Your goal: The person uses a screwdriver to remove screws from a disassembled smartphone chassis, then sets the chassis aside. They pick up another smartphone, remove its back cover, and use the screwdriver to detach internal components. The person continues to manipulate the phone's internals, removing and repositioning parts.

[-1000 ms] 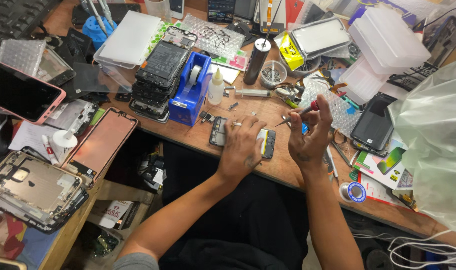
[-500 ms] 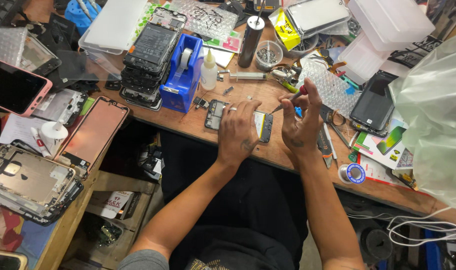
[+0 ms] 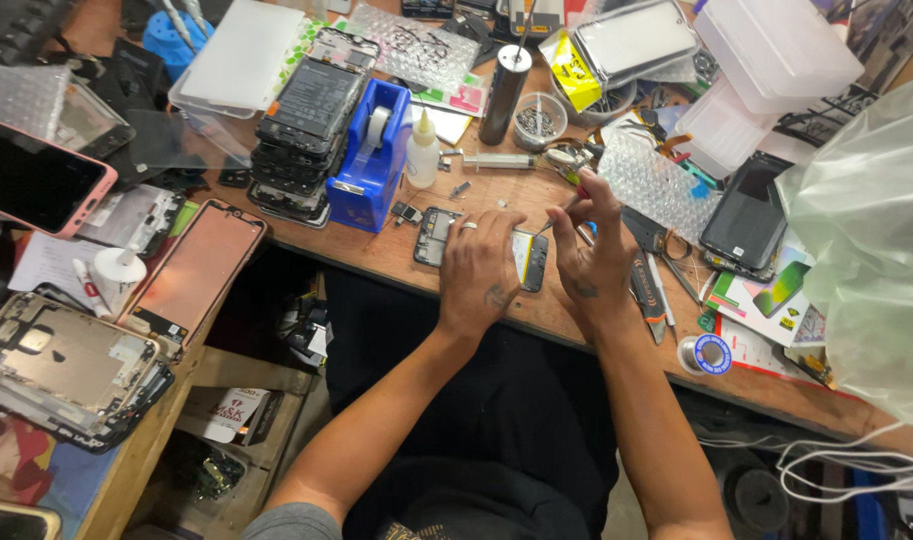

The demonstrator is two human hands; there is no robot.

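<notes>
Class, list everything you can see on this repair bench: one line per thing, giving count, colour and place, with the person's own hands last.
Opened phone: one, dark frame, bench front, under the hands.
Thin tool: one, metal tip, pinched in the right hand.
Tape dispenser: one, blue, left of the opened phone.
Stack of phone bodies: several, black, left of the dispenser.
Small bottle: one, white, right of the dispenser.
Pink-cased phone: one, far left.
Solder spool: one, blue, bench front right.
Plastic bag: one, pale green, right edge.
Left hand: resting on the opened phone.
Right hand: gripping the thin tool above the phone.
</notes>
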